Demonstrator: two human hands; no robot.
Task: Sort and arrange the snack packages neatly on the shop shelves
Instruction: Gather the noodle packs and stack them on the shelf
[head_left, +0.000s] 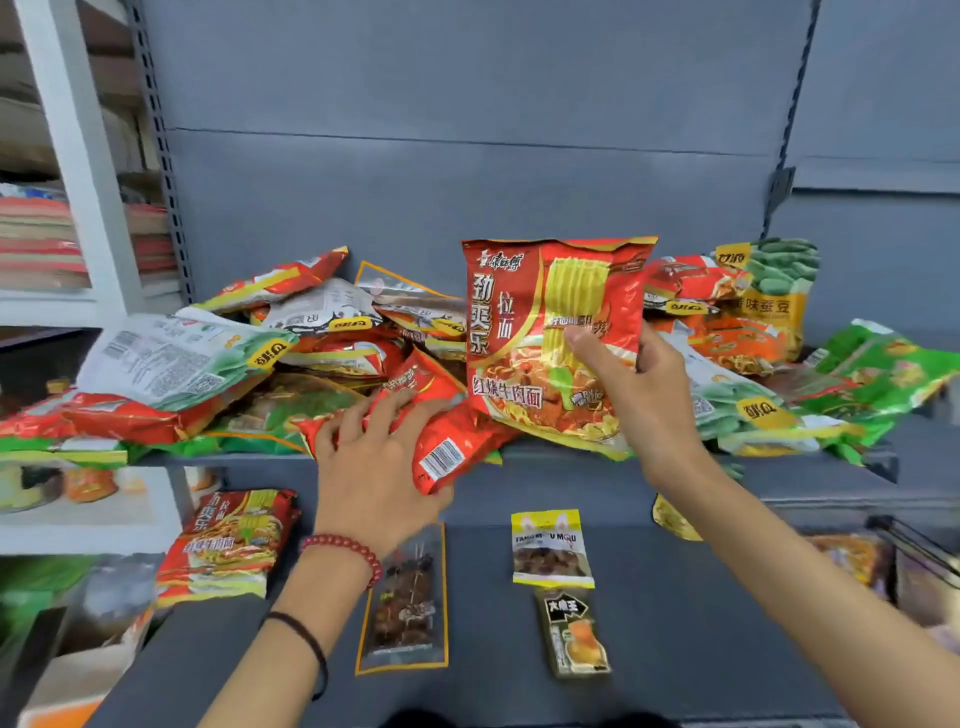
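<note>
A jumbled heap of snack packages (332, 353) covers the upper grey shelf (779, 470). My right hand (644, 395) holds a red beef noodle packet (550, 332) upright above the heap, thumb on its front. My left hand (374, 467) grips another red noodle packet (441, 441) at the shelf's front edge, its barcode showing. On the lower shelf (675, 623) lie a stack of red noodle packets (228, 545) at the left, a clear skewer snack pack (405, 613), a yellow-topped snack pack (551, 548) and a small dark snack pack (575, 631).
Green bean snack bags (769, 291) stand and lie at the right of the heap. A white shelving unit (78, 218) with stacked goods is at the left. More goods sit in a bin at the lower right (883, 566). The grey back panel (467, 130) rises behind.
</note>
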